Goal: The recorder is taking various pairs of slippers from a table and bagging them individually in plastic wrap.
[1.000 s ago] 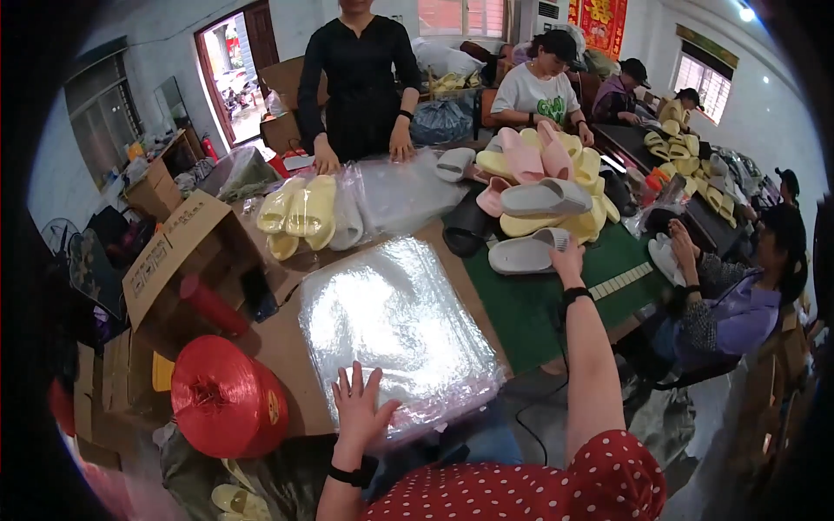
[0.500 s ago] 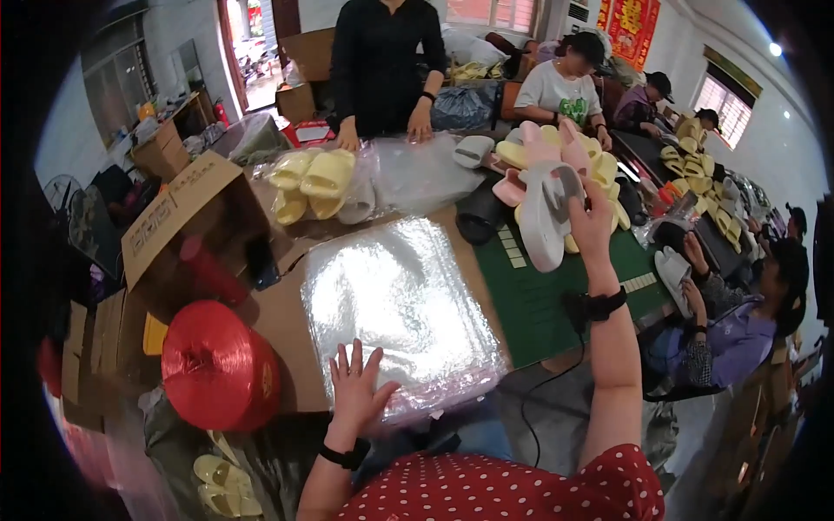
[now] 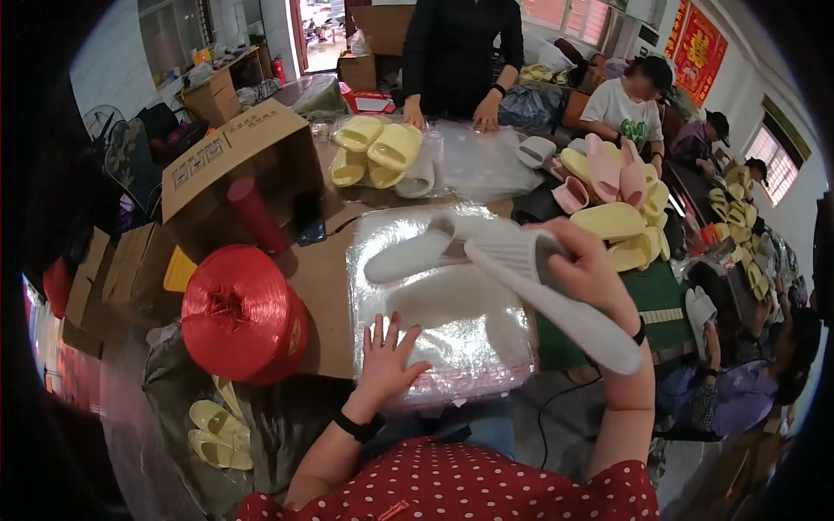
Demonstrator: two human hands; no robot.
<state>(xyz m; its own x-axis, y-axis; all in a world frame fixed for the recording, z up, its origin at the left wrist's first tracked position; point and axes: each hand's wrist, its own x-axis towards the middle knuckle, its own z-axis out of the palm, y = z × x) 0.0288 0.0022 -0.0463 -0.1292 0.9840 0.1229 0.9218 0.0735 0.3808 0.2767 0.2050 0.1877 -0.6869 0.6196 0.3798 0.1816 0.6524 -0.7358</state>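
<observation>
The right hand (image 3: 591,265) is closed around the strap end of a pale grey slide sandal (image 3: 569,314), whose sole slants down toward the lower right, above the right edge of a stack of clear plastic bags (image 3: 443,334). A second grey slide (image 3: 404,259) lies level across the far part of that stack; whether it rests on the plastic or hangs from the same grip is hard to tell, as the fingers are partly hidden. Half a second ago the grey footwear was up beside the slipper heap, over the green mat (image 3: 556,339); now it has come left, over the bags, and the two slides show apart.

The left hand (image 3: 388,365) is where it was, flat with fingers spread on the near left corner of the stack. Left of it sits the roll of red twine (image 3: 243,317), with an open cardboard box (image 3: 248,143) behind. The heap's yellow slide (image 3: 611,221) and pink slide (image 3: 602,174) lie beyond the right hand. Across the table, a co-worker's hands (image 3: 413,113) remain by the plastic.
</observation>
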